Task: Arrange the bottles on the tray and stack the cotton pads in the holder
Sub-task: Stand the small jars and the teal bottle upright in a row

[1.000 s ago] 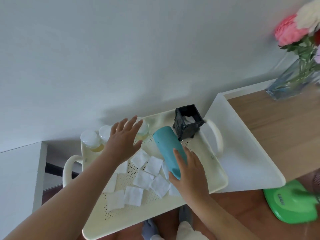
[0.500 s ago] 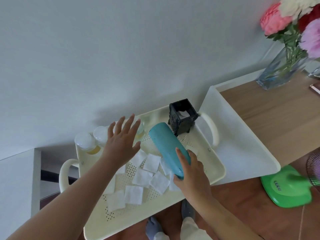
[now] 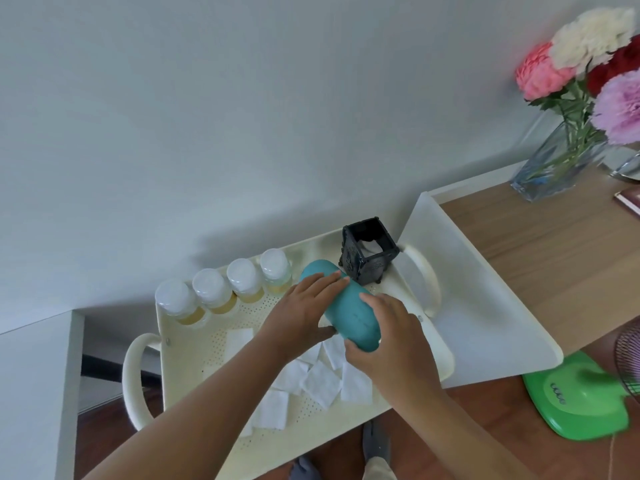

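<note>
Both hands on the teal bottle (image 3: pixel 341 303). Left hand (image 3: pixel 301 313) grips its far half, fingers laid over the top and thumb tucked under. Right hand (image 3: pixel 391 334) wraps the near end. The bottle is tilted over the cream perforated tray (image 3: pixel 194 358), with its far end just beside the black holder (image 3: pixel 367 254). We can't tell whether it touches the tray.

Four small clear-capped bottles (image 3: pixel 244 278) with yellowish liquid stand upright in a row along the tray's back edge, to the left of the teal one. The holder stands in the back right corner with one white pad (image 3: pixel 370 245) visible inside. Loose cotton pads (image 3: pixel 320 382) lie scattered and overlapping on the tray floor under both wrists.

To the right are a wooden table (image 3: pixel 554 254) with a glass vase of flowers (image 3: pixel 561 164), and a green fan base (image 3: pixel 581 400) on the floor.
</note>
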Action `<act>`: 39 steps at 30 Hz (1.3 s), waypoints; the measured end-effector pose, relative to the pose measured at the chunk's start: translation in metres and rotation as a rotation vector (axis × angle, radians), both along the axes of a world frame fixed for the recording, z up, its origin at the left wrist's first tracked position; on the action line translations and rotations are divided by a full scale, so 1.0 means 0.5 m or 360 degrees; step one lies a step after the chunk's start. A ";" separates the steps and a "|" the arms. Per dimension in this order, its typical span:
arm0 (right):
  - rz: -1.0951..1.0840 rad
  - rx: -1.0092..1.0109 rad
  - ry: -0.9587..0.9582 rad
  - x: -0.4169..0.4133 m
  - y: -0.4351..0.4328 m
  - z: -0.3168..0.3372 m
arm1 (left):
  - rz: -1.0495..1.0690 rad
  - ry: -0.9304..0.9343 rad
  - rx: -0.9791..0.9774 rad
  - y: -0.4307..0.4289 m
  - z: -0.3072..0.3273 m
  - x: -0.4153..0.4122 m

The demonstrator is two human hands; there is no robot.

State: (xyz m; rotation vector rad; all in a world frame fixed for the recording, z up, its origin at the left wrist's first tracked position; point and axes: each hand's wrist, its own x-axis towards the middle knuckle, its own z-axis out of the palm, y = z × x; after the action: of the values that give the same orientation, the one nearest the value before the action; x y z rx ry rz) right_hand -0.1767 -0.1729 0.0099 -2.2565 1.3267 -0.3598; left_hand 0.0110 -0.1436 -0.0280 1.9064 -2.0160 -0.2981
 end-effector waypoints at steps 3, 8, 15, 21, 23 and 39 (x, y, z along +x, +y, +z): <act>0.0021 0.0022 -0.0142 -0.001 -0.008 0.019 | 0.0023 0.0147 -0.0050 -0.007 0.004 0.006; 0.0093 0.0099 -0.0383 -0.006 -0.020 0.045 | 0.0113 0.0258 -0.0064 -0.015 0.017 0.023; 0.0200 0.0178 -0.0500 0.020 -0.059 0.078 | 0.0234 0.0079 -0.0045 -0.027 0.041 0.050; 0.0184 0.0129 -0.0539 0.073 -0.103 0.097 | 0.0376 -0.0142 -0.0052 -0.010 0.062 0.102; 0.0189 0.0122 -0.0541 0.091 -0.121 0.105 | 0.0467 -0.0174 -0.0036 0.001 0.065 0.123; 0.0363 0.0226 -0.0506 0.228 -0.197 0.116 | 0.0706 -0.0120 0.0113 0.031 0.033 0.162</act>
State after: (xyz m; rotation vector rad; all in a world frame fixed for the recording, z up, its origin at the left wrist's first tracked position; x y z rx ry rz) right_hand -0.0628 -0.2714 0.0677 -2.0990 0.8953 -0.5013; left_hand 0.0920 -0.1283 -0.0113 2.3703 -1.5801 -0.1842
